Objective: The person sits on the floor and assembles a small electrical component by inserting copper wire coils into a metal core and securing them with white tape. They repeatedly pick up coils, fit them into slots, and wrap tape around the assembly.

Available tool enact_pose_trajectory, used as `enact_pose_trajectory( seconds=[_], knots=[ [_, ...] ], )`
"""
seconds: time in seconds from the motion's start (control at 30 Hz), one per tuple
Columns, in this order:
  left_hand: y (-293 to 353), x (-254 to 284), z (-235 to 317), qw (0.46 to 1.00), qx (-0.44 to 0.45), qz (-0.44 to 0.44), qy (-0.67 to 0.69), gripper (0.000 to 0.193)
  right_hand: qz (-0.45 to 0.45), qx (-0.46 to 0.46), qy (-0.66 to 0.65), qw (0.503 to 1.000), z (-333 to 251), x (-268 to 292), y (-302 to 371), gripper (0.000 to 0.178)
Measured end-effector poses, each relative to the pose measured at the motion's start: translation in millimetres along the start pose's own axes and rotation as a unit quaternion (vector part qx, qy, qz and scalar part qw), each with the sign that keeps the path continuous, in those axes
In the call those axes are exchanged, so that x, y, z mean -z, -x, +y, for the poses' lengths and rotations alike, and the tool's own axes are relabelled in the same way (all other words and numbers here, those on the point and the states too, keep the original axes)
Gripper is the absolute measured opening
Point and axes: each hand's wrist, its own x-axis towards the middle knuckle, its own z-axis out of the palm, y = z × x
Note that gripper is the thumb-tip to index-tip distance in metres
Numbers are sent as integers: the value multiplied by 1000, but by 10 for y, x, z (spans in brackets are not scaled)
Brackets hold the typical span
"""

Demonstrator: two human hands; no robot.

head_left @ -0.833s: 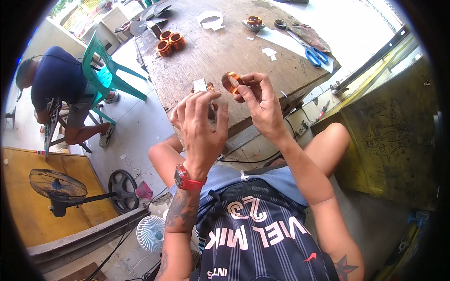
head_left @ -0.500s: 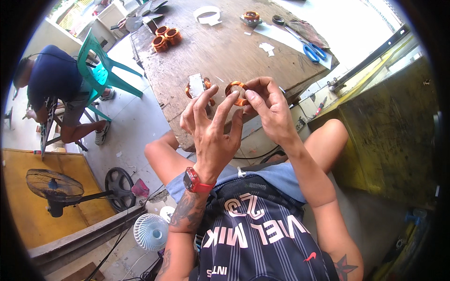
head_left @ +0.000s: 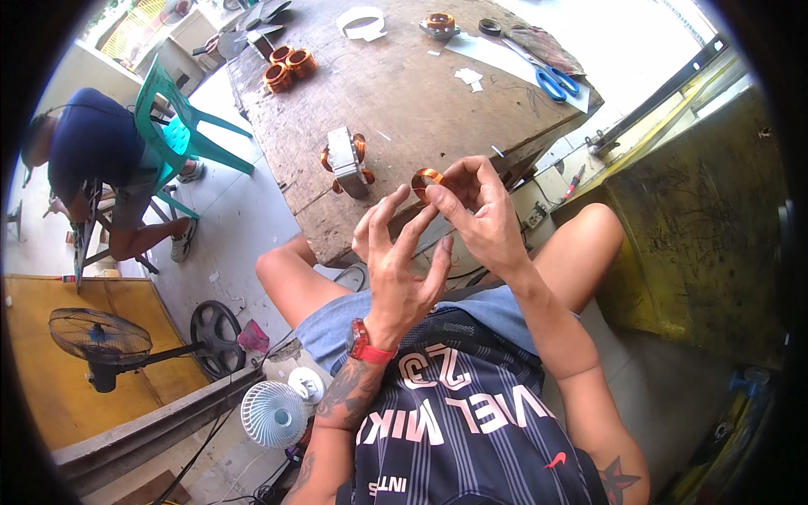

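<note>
Between the thumb and fingers of my right hand (head_left: 478,206) is a copper wire coil (head_left: 425,178), a small ring held up over the near edge of the table. My left hand (head_left: 400,252) is just left of it and below, fingers spread and bent, with the index fingertip close to the coil; whether it touches cannot be made out. Beyond my left fingers, a motor stator core (head_left: 344,160) of grey metal stands on the wooden table (head_left: 412,109), with copper coils around its sides.
Farther back stand several copper coils (head_left: 289,66), a white paper ring (head_left: 360,23) and a coil on a metal core (head_left: 439,25). Blue-handled scissors (head_left: 555,84) lie on white paper at right. A person (head_left: 101,143) sits left by a green chair (head_left: 172,126); fans (head_left: 273,415) stand lower left.
Both hands have come lower and nearer to me with the coil. My left fingers have drawn away from the stator core, which now shows more fully.
</note>
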Motion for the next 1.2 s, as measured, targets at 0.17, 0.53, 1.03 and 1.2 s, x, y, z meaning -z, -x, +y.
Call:
enact_pose_trajectory(
  seconds=[0.17,0.53,1.03,1.2],
  knots=[
    [-301,274,-132,996,-85,14,14,55,20,77,105,991,-64,75,-44,23],
    [-1113,535,-266,939,-119,-322,-10,39,-38,-1,32,999,-161,148,-110,20],
    [-786,570,-223,993,-94,-72,16,46,-57,-150,-295,942,44,75,-151,30],
    [14,226,-61,859,348,-32,373,27,-78,-185,-342,918,79,77,-86,30]
  ],
)
